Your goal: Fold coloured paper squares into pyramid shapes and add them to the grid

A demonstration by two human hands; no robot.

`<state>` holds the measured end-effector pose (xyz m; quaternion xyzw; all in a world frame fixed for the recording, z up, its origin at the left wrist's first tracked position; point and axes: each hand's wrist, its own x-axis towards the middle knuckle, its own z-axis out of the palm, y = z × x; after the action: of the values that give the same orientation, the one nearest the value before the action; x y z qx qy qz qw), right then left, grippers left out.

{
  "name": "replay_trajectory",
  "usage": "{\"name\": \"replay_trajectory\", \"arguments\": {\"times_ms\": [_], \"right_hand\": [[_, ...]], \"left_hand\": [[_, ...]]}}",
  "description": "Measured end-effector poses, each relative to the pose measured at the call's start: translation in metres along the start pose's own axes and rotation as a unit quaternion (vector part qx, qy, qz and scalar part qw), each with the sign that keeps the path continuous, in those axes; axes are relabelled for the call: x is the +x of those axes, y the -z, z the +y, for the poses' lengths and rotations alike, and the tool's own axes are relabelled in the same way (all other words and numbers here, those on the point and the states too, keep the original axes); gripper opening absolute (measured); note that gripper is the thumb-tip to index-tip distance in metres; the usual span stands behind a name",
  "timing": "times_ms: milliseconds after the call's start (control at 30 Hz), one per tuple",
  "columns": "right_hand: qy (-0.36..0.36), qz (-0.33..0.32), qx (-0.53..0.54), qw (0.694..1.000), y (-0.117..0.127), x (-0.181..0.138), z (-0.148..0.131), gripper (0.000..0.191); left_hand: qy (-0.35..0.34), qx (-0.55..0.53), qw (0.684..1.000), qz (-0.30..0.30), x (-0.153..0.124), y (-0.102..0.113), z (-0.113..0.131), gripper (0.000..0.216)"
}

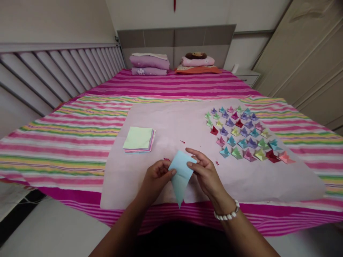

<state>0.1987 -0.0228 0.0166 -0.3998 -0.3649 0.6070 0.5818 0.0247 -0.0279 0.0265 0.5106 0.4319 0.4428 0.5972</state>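
A light blue sheet of origami paper (182, 170) is held up above the front edge of the white sheet, one corner pointing down toward me. My left hand (158, 175) pinches its left side between thumb and fingers. On the right side, my right hand (205, 171) grips the paper with the thumb on top and the index finger stretched out past it. A beaded bracelet (227, 215) circles my right wrist. To the left lies a stack of coloured square paper (138, 138), pale green on top. Several rows of small folded paper pieces (239, 132) in many colours stand at the right.
A large pale sheet (171, 117) covers part of the striped bedspread (66, 132). Small red scraps (182, 142) lie on it. Folded bedding (149, 64) and a pink pile (197, 62) sit by the headboard (184, 37). A white rail (61, 67) runs along the left.
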Motion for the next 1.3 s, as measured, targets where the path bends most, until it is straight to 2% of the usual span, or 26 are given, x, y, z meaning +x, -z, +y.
{"name": "replay_trajectory", "arguments": {"times_ms": [67,167,333,500,633,700,767,867,967,1167,1300], "right_hand": [[0.025,-0.003,-0.025,0.999,0.003,0.001,0.001,0.04],[0.054,-0.009,-0.093,0.994,0.008,0.0,0.001,0.02],[0.097,-0.035,-0.163,0.981,0.011,-0.003,-0.007,0.024],[0.144,-0.04,-0.233,0.961,0.008,-0.006,-0.015,0.025],[0.178,-0.033,-0.298,0.937,0.008,-0.005,-0.019,0.005],[0.184,-0.031,-0.281,0.941,0.007,-0.003,-0.019,0.006],[0.159,-0.027,-0.215,0.963,0.005,-0.002,-0.016,0.01],[0.051,-0.049,-0.076,0.995,-0.003,-0.003,-0.006,0.022],[-0.035,-0.086,-0.004,0.996,-0.012,-0.006,0.006,0.031],[-0.073,-0.052,-0.018,0.996,-0.014,-0.006,0.014,0.026],[-0.05,-0.029,-0.072,0.996,-0.015,-0.005,0.01,0.026]], "left_hand": [[-0.029,-0.008,0.999,0.023,0.0,0.0,-0.001,0.029],[-0.057,0.035,0.997,0.035,-0.001,0.003,-0.002,0.039],[-0.07,0.137,0.986,0.06,-0.001,0.008,-0.001,0.031],[-0.141,0.209,0.966,0.056,0.001,0.009,-0.001,0.019],[-0.135,0.203,0.968,0.049,0.003,0.01,-0.005,0.01],[-0.111,0.159,0.98,0.047,0.004,0.009,-0.006,0.008],[-0.064,0.093,0.993,0.043,0.004,0.006,-0.006,0.013],[-0.002,0.032,0.998,0.055,0.003,0.001,-0.004,0.019],[0.001,0.011,0.997,0.072,0.002,-0.003,-0.005,0.02],[0.005,0.058,0.996,0.068,0.001,-0.001,-0.009,0.024],[-0.006,0.093,0.993,0.067,0.002,0.002,-0.014,0.025]]}}
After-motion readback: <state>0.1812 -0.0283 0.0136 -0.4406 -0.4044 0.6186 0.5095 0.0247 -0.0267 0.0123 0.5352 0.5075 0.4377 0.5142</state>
